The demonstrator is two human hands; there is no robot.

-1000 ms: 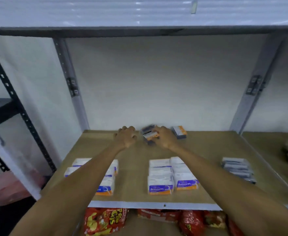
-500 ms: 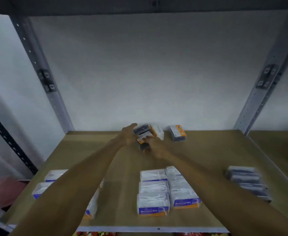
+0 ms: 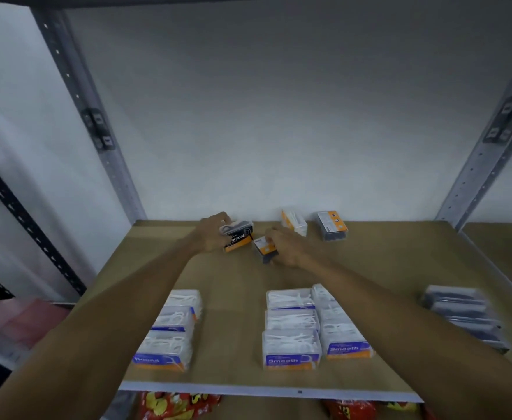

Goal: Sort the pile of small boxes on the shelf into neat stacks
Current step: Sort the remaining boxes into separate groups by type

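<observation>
At the back of the wooden shelf [image 3: 239, 277], my left hand [image 3: 210, 236] grips a dark "charcoal" box [image 3: 239, 237] with an orange band. My right hand [image 3: 285, 247] holds a smaller dark and orange box [image 3: 263, 248] just to its right. Behind them a white and orange box [image 3: 294, 222] stands tilted near the wall, and a dark box with an orange label [image 3: 331, 225] lies beside it. Nearer the front edge are rows of white boxes: a left row [image 3: 173, 328], a middle double row [image 3: 306, 325], and a dark stack [image 3: 465, 316] on the right.
Grey metal uprights [image 3: 109, 153] [image 3: 487, 153] frame the shelf against a white wall. A black rack post [image 3: 21, 219] stands at the left. Red snack bags [image 3: 176, 406] lie on the level below. Another wooden shelf [image 3: 503, 253] adjoins on the right.
The view has moved closer and lower to the shelf. My hands have separated the two dark boxes at the back; the left hand now holds the charcoal box, the right holds the smaller one.
</observation>
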